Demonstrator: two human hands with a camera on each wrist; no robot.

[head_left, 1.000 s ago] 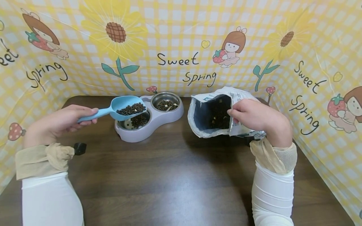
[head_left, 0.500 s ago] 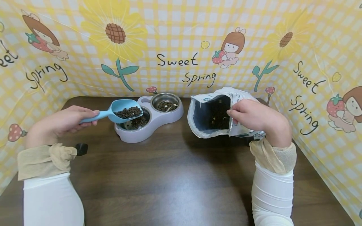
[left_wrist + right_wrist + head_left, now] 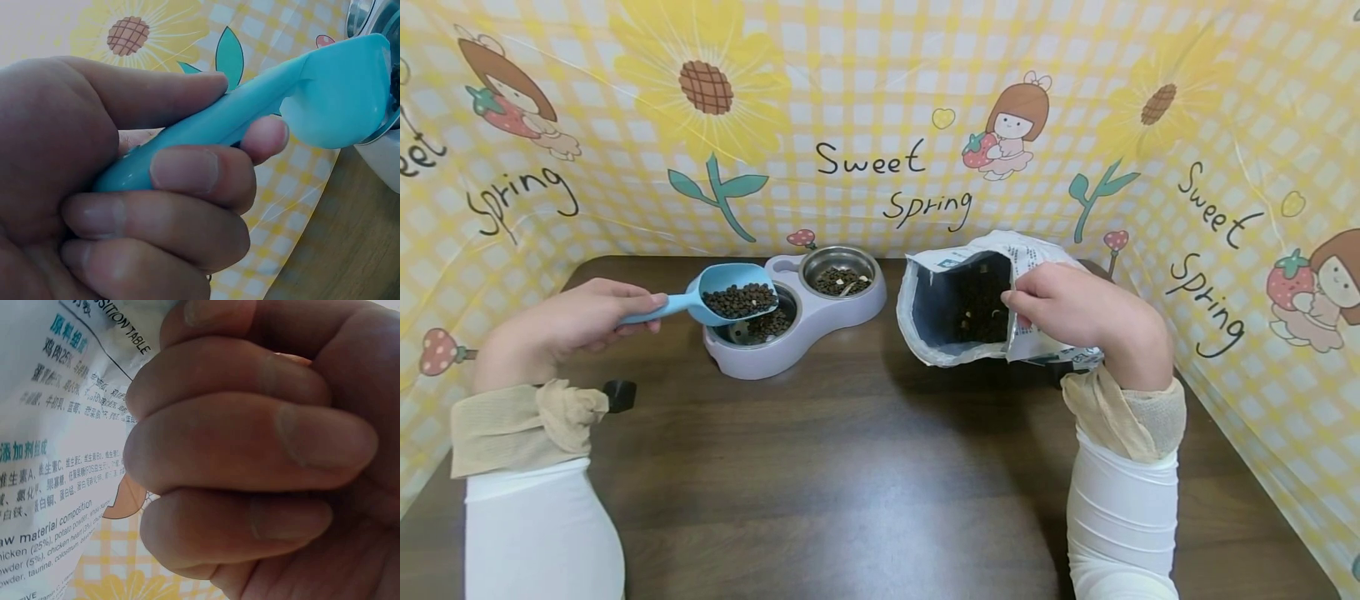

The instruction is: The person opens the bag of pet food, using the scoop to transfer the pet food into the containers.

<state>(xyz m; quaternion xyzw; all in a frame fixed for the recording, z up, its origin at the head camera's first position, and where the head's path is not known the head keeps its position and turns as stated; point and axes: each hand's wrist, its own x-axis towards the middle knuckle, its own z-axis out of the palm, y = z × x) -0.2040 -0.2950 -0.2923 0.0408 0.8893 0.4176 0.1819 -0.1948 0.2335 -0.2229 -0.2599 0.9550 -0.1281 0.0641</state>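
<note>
My left hand [image 3: 591, 317] grips the handle of a light blue scoop [image 3: 658, 308], fingers wrapped round it in the left wrist view. Brown kibble [image 3: 741, 300] fills much of the scoop, whose lip overlaps the near steel bowl of a lilac double pet bowl [image 3: 842, 310]. Kibble lies in that near bowl and also in the far steel bowl [image 3: 838, 282]. On the right, my right hand [image 3: 1067, 304] pinches the rim of a white pet food bag [image 3: 917, 329]. The bag's mouth faces the front left, and dark kibble shows inside.
A dark wooden table [image 3: 820, 467] carries the bowls and the bag. A yellow checked cloth [image 3: 865, 92] with printed flowers and figures walls off the back and both sides. The bag stands to the right of the double bowl.
Since a second ago the scoop has shifted slightly, its lip drawing back a little to the left and its bowl settling slightly lower. The right hand and the bag stay put.
</note>
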